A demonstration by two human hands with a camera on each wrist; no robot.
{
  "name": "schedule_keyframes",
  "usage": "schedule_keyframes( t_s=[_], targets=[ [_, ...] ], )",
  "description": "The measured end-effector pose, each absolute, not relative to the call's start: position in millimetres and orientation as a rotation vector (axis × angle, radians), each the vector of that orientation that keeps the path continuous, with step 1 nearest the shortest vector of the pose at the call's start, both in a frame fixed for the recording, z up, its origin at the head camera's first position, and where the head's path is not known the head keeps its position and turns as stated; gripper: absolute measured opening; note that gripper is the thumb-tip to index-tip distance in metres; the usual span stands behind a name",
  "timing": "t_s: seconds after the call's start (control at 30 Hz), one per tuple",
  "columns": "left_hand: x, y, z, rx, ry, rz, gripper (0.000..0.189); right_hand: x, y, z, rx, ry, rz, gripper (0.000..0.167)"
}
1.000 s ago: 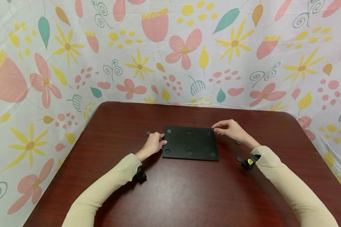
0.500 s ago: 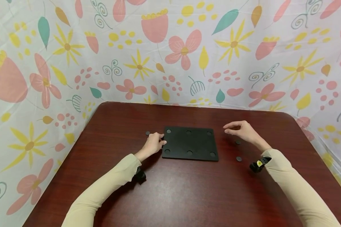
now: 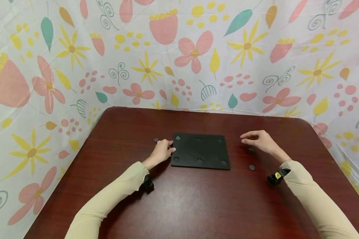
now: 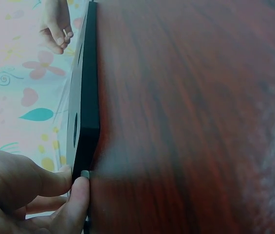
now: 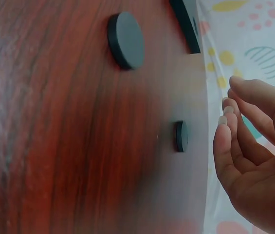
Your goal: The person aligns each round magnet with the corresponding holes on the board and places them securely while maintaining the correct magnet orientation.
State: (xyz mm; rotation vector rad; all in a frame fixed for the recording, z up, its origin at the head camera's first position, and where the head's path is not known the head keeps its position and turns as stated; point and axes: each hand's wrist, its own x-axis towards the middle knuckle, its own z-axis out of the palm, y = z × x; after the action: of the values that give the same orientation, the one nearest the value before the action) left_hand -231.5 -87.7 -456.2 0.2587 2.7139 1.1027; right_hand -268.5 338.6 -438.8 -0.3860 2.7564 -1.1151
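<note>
A flat black board (image 3: 201,151) lies on the dark red-brown worktop (image 3: 185,205), with six round recesses in two rows of three, one far and one near. The recess at the far left looks paler than the others.

The left hand (image 3: 161,152) is at the board's left side, its fingers (image 4: 79,197) pinched on the edge with only the board's thickness between them. A dark disc (image 3: 156,140) lies on the worktop just beyond this hand, to the left of the board.

The right hand (image 3: 262,142) hangs above the worktop to the right of the board, apart from it. Its fingers are loosely bent, with a gap between thumb and forefinger, and hold nothing. The fingertips point left, toward the board's far right corner.

A second disc (image 3: 251,150) lies flat below the right hand, near its fingers but not touching them. A third disc (image 3: 252,167) lies nearer, right of the board's near right corner and farther from the fingers. Flower-patterned fabric (image 3: 194,89) hangs behind the worktop's far edge.
</note>
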Motion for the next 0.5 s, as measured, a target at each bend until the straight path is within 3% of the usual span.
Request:
schedule_keyframes(
  t_s=[0.5],
  targets=[
    [-230.9, -89.3, -455.8, 0.280, 2.724, 1.104, 0.048, -267.3, 351.8, -440.1, -0.346, 2.805, -1.017, 0.038]
  ],
)
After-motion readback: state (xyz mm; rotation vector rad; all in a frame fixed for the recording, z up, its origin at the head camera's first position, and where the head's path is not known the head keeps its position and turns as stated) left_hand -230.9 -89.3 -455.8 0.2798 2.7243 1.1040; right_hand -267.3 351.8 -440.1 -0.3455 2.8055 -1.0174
